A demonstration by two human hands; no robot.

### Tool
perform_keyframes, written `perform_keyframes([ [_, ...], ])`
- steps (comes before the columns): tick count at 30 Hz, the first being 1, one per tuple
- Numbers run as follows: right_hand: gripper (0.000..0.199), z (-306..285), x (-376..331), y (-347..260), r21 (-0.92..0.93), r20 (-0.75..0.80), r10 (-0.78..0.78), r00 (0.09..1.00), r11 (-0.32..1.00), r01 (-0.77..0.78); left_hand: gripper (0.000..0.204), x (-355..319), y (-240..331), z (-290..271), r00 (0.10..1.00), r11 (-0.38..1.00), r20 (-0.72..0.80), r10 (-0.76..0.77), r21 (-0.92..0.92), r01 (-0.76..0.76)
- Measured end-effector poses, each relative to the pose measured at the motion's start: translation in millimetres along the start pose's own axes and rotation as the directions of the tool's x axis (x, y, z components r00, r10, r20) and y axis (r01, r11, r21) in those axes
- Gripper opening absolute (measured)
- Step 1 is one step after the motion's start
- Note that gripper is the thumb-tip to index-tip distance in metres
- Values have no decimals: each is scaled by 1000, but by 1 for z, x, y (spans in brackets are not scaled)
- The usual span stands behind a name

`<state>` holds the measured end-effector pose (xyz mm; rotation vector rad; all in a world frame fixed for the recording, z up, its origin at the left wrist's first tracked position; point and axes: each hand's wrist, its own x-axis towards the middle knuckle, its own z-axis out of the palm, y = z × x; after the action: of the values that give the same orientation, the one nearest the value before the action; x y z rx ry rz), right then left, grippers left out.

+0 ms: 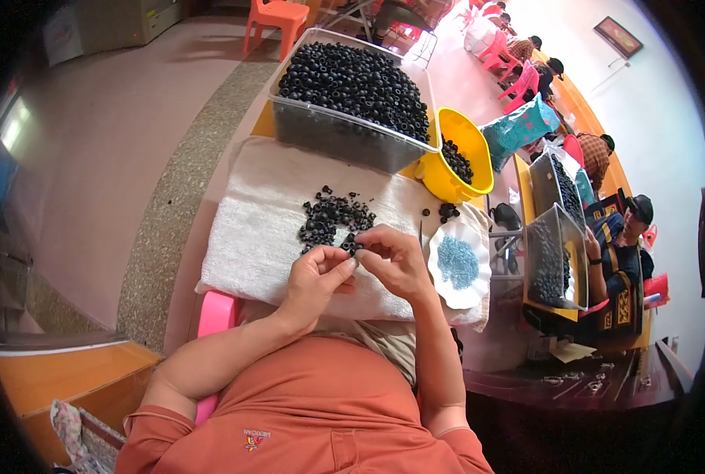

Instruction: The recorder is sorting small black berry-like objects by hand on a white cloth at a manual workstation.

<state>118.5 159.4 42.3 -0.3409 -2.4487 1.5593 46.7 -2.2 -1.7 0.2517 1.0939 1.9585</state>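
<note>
Both hands (360, 265) pinching black rings (350, 245), white towel (250, 229) on table, tiled floor (115, 142) w/ orange chairs (277, 20).

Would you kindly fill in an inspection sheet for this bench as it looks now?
Surface: white towel over the table.
Job's things: loose black rings on the towel; clear tub and yellow bucket holding more.
Clutter: white dish of small blue parts.
Hands: left hand and right hand pinch black rings together.
Cables: nothing seen.
Surroundings: seated co-workers at right, orange chair behind.
</note>
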Motion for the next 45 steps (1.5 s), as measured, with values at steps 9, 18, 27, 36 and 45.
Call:
perform_keyframes([
  [9, 16, 0, -22, 3, 349, 86, -61, 994, 937, 28, 15, -4, 6, 1, 989, 985, 146, -34, -161, 57],
  [18, 19, 2, -27, 8, 95, 47, -200, 979, 976, 195, 11, -4, 4, 0, 981, 967, 160, -105, -212, 138],
  [27, 19, 4, -32, 19, 35, 16, -261, 965, 965, 261, 10, -3, 4, 0, 978, 957, 163, -133, -234, 169],
  [36, 23, 17, -38, 22, 135, -157, -252, 955, 952, 273, 13, -2, 5, 0, 978, 964, 140, -153, -198, 179],
  [45, 20, 19, -40, 24, 16, -165, -316, 934, 946, 322, 12, -1, 9, 1, 960, 950, 165, -226, -180, 254],
])
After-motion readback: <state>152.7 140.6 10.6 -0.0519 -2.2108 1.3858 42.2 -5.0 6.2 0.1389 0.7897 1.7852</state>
